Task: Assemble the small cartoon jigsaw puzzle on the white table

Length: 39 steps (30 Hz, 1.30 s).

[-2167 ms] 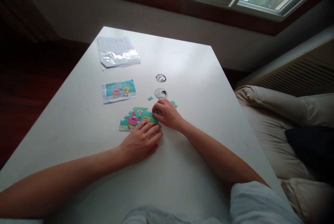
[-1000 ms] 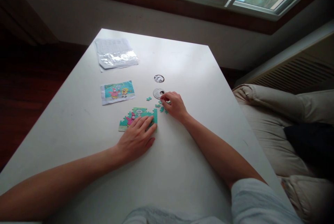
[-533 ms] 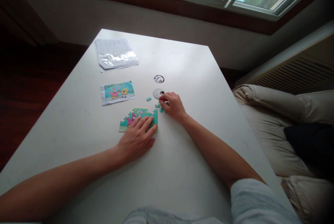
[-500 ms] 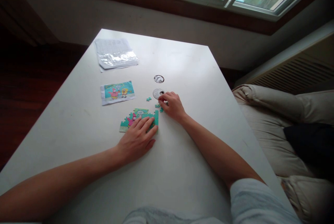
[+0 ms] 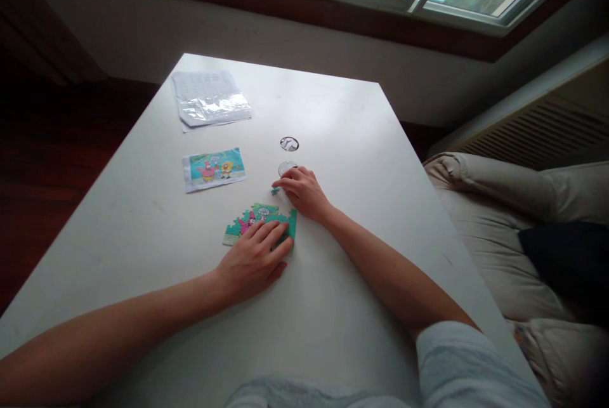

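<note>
A partly built teal cartoon jigsaw (image 5: pixel 252 219) lies on the white table (image 5: pixel 333 306). My left hand (image 5: pixel 254 261) rests flat on its near edge, fingers stretched out over the pieces. My right hand (image 5: pixel 302 191) is just beyond the jigsaw's right corner, fingers curled and pinched next to a loose teal piece (image 5: pixel 275 190). Whether the fingers hold a piece is hidden. The hand covers most of a round clear lid (image 5: pixel 284 168).
A printed reference picture (image 5: pixel 214 168) lies to the left of the jigsaw. A plastic bag on paper (image 5: pixel 209 100) sits at the far left. A round cable hole (image 5: pixel 288 143) is in the table. A beige sofa (image 5: pixel 514 205) stands to the right, windows beyond.
The jigsaw has slid slightly nearer and right under my left hand. My right hand moved left from the loose pieces to the single piece near the lid.
</note>
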{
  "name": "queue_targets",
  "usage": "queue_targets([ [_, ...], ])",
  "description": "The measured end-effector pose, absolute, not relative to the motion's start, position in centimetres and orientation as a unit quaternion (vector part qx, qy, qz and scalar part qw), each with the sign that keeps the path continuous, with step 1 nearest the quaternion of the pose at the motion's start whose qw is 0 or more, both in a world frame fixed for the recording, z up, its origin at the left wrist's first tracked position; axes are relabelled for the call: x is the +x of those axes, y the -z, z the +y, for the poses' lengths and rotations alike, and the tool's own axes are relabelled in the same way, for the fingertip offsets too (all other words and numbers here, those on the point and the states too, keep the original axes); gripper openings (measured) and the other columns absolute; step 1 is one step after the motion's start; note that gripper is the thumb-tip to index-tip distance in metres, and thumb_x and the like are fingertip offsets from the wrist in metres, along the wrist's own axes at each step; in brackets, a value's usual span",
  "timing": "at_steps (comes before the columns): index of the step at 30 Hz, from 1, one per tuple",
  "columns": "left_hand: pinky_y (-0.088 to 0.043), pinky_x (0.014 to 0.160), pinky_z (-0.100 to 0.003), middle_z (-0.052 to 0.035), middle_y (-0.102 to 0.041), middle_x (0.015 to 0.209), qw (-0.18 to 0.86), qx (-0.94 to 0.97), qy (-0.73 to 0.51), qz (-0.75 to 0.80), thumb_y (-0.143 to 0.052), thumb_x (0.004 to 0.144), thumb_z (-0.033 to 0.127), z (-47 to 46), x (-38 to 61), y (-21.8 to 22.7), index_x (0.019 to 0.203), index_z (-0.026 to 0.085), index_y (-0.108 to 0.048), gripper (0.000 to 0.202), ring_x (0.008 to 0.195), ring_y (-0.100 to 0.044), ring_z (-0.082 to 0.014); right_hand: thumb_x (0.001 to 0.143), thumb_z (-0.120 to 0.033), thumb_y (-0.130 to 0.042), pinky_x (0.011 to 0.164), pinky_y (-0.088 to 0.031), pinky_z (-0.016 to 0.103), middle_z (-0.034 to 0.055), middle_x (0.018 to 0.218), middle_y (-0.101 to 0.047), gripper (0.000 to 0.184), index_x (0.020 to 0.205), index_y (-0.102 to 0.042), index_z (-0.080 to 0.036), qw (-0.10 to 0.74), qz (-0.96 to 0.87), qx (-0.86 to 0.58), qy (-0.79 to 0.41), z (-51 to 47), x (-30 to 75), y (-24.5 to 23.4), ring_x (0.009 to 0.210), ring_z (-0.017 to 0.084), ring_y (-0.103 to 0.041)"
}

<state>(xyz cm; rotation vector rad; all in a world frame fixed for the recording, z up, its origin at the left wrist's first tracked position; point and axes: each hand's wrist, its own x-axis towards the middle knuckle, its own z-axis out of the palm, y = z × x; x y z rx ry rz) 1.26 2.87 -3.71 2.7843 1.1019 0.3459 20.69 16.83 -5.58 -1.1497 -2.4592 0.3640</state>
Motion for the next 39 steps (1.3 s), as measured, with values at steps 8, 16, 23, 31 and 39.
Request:
queue_targets([
  [8,-0.041,0.112,-0.052,-0.0164,-0.054,0.145,0.059,0.919,-0.115,0.374,-0.055,0.096,0.024,2.9,1.3,3.5,0.126,0.018,-0.059,0.031,0.134,-0.05,-0.0326,0.094,-0.042,-0.066,0.096,-0.037,0.043,0.009,0.11,-0.063,0.023,0.109,-0.072,-0.026,0.208,-0.862,-0.451,-0.106,16.1,19.9,5.7,0.109,0.027,-0.05],
  [16,-0.042,0.111,-0.054,-0.0161,-0.059,0.139,0.052,0.909,-0.136,0.392,-0.056,0.095,0.022,3.0,1.3,3.6,0.123,0.018,-0.061,0.029,0.129,-0.054,-0.0323,0.092,-0.03,-0.068,0.097,-0.037,0.043,0.0079,0.113,-0.059,0.021,0.113,-0.07,-0.028,0.166,-0.871,-0.43,-0.167,16.1,19.7,4.9,0.112,0.027,-0.049],
  [23,-0.042,0.111,-0.054,-0.0147,-0.06,0.139,0.042,0.91,-0.12,0.395,-0.056,0.095,0.023,3.1,1.3,3.3,0.123,0.017,-0.062,0.029,0.128,-0.054,-0.0336,0.088,-0.021,-0.066,0.097,-0.035,0.044,0.0074,0.115,-0.059,0.022,0.109,-0.07,-0.027,0.132,-0.878,-0.415,-0.198,16.0,19.5,4.4,0.11,0.027,-0.05],
  [31,-0.041,0.112,-0.054,-0.0159,-0.059,0.139,0.048,0.91,-0.123,0.392,-0.056,0.095,0.023,3.1,1.3,3.4,0.123,0.016,-0.062,0.029,0.129,-0.054,-0.0333,0.093,-0.029,-0.067,0.095,-0.036,0.041,0.008,0.112,-0.062,0.018,0.11,-0.07,-0.026,0.152,-0.888,-0.408,-0.15,15.1,19.5,4.4,0.109,0.026,-0.051],
  [39,-0.04,0.113,-0.054,-0.0155,-0.058,0.142,0.047,0.911,-0.108,0.394,-0.054,0.096,0.024,3.0,1.3,3.4,0.125,0.016,-0.061,0.031,0.131,-0.053,-0.0336,0.091,-0.028,-0.07,0.094,-0.037,0.041,0.0089,0.111,-0.062,0.018,0.108,-0.067,-0.024,0.127,-0.883,-0.429,-0.145,15.4,19.8,3.9,0.11,0.027,-0.051],
])
